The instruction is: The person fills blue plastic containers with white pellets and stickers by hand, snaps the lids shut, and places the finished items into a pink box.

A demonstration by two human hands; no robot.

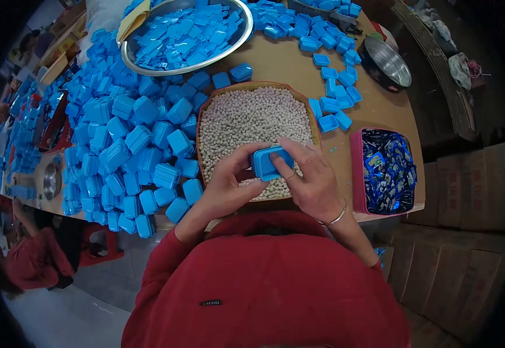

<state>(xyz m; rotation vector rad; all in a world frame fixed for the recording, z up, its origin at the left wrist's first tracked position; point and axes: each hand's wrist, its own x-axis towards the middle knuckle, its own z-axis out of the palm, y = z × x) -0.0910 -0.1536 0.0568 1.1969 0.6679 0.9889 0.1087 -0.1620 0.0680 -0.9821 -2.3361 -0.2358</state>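
Note:
A small blue plastic box (261, 167) is held in both hands above a tray (312, 113) of pale round beads (255, 119). My left hand (224, 184) has its fingers wrapped round the box's left side, thumb underneath. From the right, my right hand (316, 181) grips the same box, its thumb and fingers at the upper edge and opening. The open side of the box faces up towards me. Whether anything lies inside is hard to make out.
Left of the tray rises a large heap of closed blue boxes (116, 153). Behind stands a metal bowl (245, 37) of flat blue pieces. Open blue boxes (329, 123), a round tin (400, 72) and a pink container (358, 174) of shiny packets are right. Another person (35, 258) sits left.

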